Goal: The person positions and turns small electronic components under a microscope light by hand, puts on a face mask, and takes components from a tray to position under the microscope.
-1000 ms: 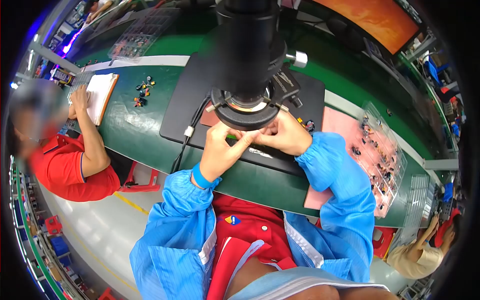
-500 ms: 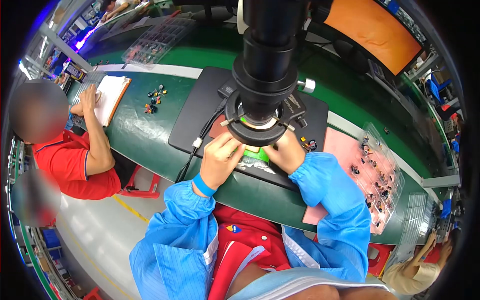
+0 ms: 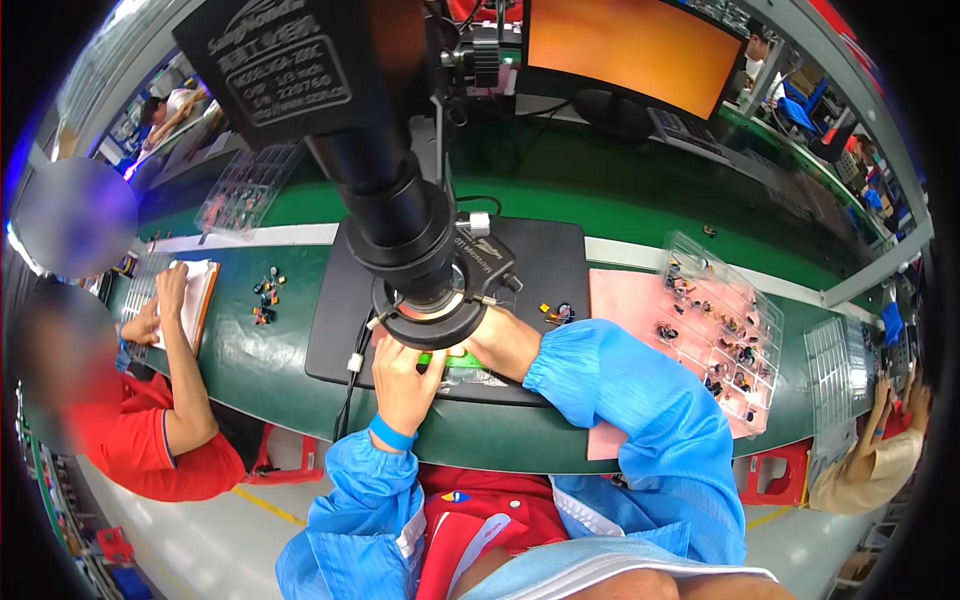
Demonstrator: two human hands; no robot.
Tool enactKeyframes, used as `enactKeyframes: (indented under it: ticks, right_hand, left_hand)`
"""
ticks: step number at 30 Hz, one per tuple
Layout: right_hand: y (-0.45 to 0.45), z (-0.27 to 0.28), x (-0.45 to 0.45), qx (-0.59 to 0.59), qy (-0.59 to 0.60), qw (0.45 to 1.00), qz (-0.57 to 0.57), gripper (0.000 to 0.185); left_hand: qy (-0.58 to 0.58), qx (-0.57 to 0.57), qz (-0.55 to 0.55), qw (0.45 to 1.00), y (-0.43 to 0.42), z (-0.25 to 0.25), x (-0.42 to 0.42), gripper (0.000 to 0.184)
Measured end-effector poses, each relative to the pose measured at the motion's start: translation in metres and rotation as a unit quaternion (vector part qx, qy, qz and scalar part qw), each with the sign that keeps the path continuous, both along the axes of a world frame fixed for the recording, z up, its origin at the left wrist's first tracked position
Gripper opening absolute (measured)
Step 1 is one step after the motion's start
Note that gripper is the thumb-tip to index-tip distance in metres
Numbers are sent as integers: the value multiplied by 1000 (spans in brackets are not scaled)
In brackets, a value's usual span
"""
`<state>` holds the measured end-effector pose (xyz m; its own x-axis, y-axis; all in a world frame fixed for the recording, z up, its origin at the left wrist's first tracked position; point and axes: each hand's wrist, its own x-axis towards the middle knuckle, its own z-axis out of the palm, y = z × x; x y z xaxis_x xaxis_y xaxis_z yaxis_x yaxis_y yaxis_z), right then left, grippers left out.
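Observation:
A black microscope (image 3: 405, 225) with a ring light hangs over a black base board (image 3: 335, 335). Beneath its lens lies a bright green piece (image 3: 465, 361) beside crinkled clear film. My left hand (image 3: 404, 386), with a blue band at the wrist, reaches in from the left with fingers bent together at the green piece. From the right, my right hand (image 3: 507, 343) curls its fingers in under the ring. The ring hides most of my fingertips, so whatever small part they pinch cannot be made out.
Small wired components (image 3: 560, 313) lie on the board's right side, others (image 3: 267, 295) on the green bench. A clear compartment tray (image 3: 768, 345) of parts rests on a pink mat (image 3: 620, 300). An orange-lit monitor (image 3: 625, 50) stands behind. A co-worker in red (image 3: 185, 440) sits left.
My view has tilted up and shifted, showing more of the monitor and microscope body. Both hands stay under the lens; my right hand now reaches further beneath the ring.

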<state>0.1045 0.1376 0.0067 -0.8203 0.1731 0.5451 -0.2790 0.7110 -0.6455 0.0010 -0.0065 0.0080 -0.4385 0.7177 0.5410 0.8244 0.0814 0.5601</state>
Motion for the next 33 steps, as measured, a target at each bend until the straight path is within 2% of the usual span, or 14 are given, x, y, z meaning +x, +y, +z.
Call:
enactKeyframes:
  ticks: [1, 3, 7, 9, 11, 12, 13, 15, 16, 18, 22, 24, 28, 33]
  right_hand:
    - [1, -2, 1, -2, -10, 1000, 3, 25]
    - [1, -6, 2, 80, -49, 995, 18, 41]
    - [-3, 12, 10, 138, -38, 989, 29, 30]
    - [4, 32, 16, 170, -17, 985, 37, 31]
    - [12, 53, 27, 176, -217, 959, 36, 42]
    - [15, 54, 31, 203, -204, 958, -17, 42]
    - [17, 67, 40, 208, -250, 945, -37, 43]
    - [24, 54, 47, 222, -316, 920, -65, 31]
    - [27, 48, 46, 219, -317, 920, -67, 31]
    - [29, 36, 38, 192, -359, 913, -40, 16]
    - [27, 29, 33, 179, -301, 936, -47, 7]
    - [28, 38, 32, 122, -247, 961, -28, 7]
    - [33, 22, 26, 132, -216, 967, -35, 5]
    - [27, 30, 25, 123, -182, 974, -48, 7]
  left_hand:
    - [2, 2, 7, 1000, 0, 0, 1, 13]
    - [9, -2, 9, 1000, -1, 0, 1, 14]
    - [19, -9, 22, 1000, -1, 3, 3, 17]
    - [21, -8, 19, 1000, -1, 3, 3, 17]
    - [19, -10, 22, 1000, -1, 0, 2, 17]
    - [25, -2, 24, 999, -1, 0, 2, 15]
    - [24, -4, 18, 1000, -1, 0, 2, 15]
    - [27, -15, 30, 999, -1, -2, 2, 14]
    - [20, -5, 31, 999, 0, 1, 4, 17]
    - [26, -9, 31, 999, 1, 2, 4, 17]
    - [33, 6, 31, 999, 1, 1, 5, 17]
    - [31, -2, 35, 999, 1, 1, 4, 16]
    - [31, -4, 39, 999, 1, 1, 4, 15]
    - [-3, -22, 44, 999, 2, 4, 5, 15]
